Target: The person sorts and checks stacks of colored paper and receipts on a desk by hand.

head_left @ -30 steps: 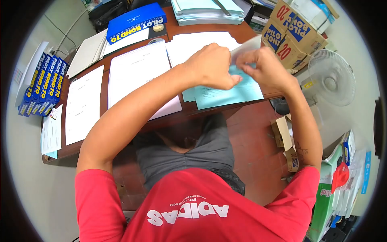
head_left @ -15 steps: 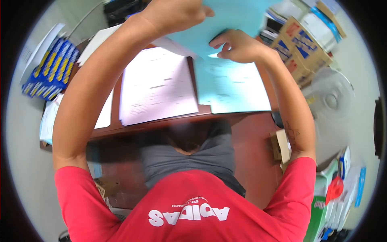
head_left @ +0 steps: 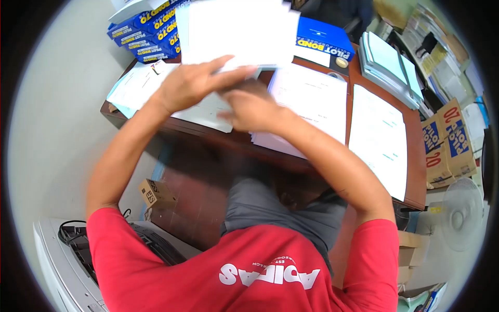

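On the left half of the brown table [head_left: 417,161], a person's two hands are sitting close together; the left hand [head_left: 189,86] is reaching across the near edge of the white sheets [head_left: 236,34] piled at the top of the view, fingers stretching out toward the right; the right hand [head_left: 252,109] is showing blurred, just nearer the body than those fingers; motion blur is hiding the contact, so I can't tell whether either hand is gripping the sheets or whether the hands are touching; below them, a flat white paper [head_left: 205,112] is lying near the table edge; left of that, printed papers [head_left: 143,83] are lying on the table; blue paper reams [head_left: 148,34] are standing stacked behind; right of the hands, a printed stack [head_left: 312,96] is lying flat, partly behind the right forearm [head_left: 332,164]; further right, more printed sheets [head_left: 379,140] are lying on the table; a blue box [head_left: 322,39] is sitting at the far side, with a strapped stack [head_left: 390,67] of pale blue-green paper to its right; a cardboard box [head_left: 449,143] and a fan [head_left: 460,218] are standing beyond the table's right end.
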A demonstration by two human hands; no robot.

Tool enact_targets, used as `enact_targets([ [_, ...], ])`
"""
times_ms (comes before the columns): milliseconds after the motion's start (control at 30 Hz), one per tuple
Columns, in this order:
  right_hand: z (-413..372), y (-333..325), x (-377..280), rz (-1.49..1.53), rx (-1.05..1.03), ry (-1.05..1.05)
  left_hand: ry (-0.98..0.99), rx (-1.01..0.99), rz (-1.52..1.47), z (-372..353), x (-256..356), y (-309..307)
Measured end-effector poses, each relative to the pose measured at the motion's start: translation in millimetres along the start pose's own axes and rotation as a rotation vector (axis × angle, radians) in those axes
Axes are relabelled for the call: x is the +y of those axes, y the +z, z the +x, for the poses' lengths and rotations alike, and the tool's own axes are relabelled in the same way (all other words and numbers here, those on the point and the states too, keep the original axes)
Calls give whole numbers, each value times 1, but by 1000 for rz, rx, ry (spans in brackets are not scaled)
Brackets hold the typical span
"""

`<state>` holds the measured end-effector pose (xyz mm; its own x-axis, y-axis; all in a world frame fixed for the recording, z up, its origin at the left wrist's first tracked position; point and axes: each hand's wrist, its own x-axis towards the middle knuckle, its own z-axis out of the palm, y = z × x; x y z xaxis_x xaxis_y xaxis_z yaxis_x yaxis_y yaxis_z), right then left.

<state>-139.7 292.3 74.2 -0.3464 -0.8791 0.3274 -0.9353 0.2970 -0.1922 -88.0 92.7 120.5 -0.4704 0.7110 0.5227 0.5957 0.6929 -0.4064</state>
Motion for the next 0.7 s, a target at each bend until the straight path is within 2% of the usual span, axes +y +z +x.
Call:
enact_targets([
  [33, -6, 31, -5, 4, 79, -48, -59, -111, -36, -22, 6, 9],
  [100, -13, 68, -9, 61, 62, -81, -132, -239, -108, -64, 16, 30],
  [133, -11, 63, -13, 62, 60, -82, -135, -240, -109, -74, 18, 34],
  [200, -11, 54, -15, 142, -112, 104, -122, -148, -186, -85, 24, 38],
  [300, -11, 56, -9, 106, 1, -43, -153, -142, -239, -84, 19, 25],
  [400, -7, 46, -7, 70, -112, -38, -123, -142, -186, -79, 12, 11],
  [600, -9, 41, -1, 61, -32, 0, -79, -143, -192, -72, 14, 0],
  [667, -11, 38, -4, 53, -65, 9, -123, -292, -217, -75, 14, 5],
  [700, -11, 36, -7, 46, -98, 18, -120, -291, -217, -78, 13, 11],
])
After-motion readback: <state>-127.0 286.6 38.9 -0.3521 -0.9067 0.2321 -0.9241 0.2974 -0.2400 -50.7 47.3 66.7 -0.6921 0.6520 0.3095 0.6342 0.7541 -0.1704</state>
